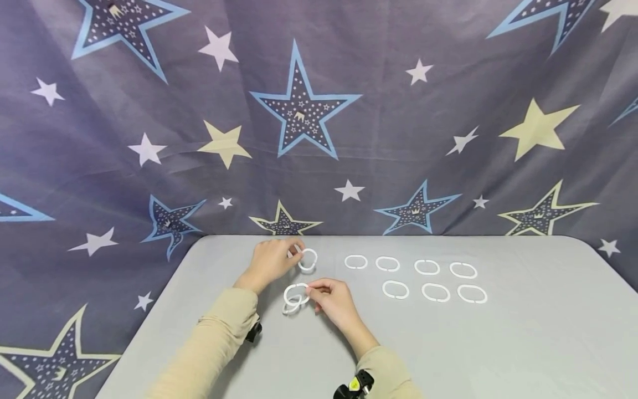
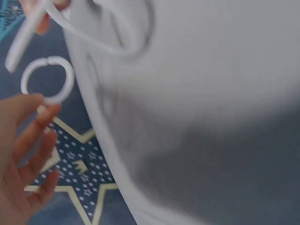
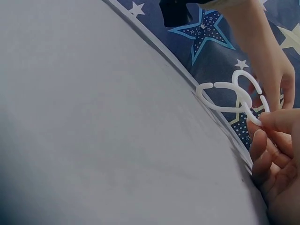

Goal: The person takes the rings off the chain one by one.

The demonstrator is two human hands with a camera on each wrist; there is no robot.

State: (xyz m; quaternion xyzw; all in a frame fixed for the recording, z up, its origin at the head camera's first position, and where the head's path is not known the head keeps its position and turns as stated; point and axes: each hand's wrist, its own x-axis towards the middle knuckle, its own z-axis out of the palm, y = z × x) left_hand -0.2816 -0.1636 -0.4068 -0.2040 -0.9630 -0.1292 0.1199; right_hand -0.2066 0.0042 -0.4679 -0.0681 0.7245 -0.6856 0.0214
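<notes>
In the head view my left hand [image 1: 271, 260] pinches a white plastic link ring [image 1: 315, 261] between thumb and index finger. The left wrist view shows that ring [image 2: 70, 77] with a small gap in its top, the other fingers loosely bent. My right hand [image 1: 336, 302], lower and to the right, pinches a second link ring [image 1: 286, 293]. Through this one hangs another link ring [image 1: 289, 312]; the right wrist view shows the held ring [image 3: 243, 73] and the hanging ring [image 3: 225, 109] interlocked. The left hand's ring is apart from this pair.
Several white oval links lie in two rows on the grey table [image 1: 523, 343], right of my hands; one is the upper-row link [image 1: 356, 256], another the lower-row link [image 1: 472, 302]. A star-patterned cloth [image 1: 389, 138] hangs behind the table's far edge.
</notes>
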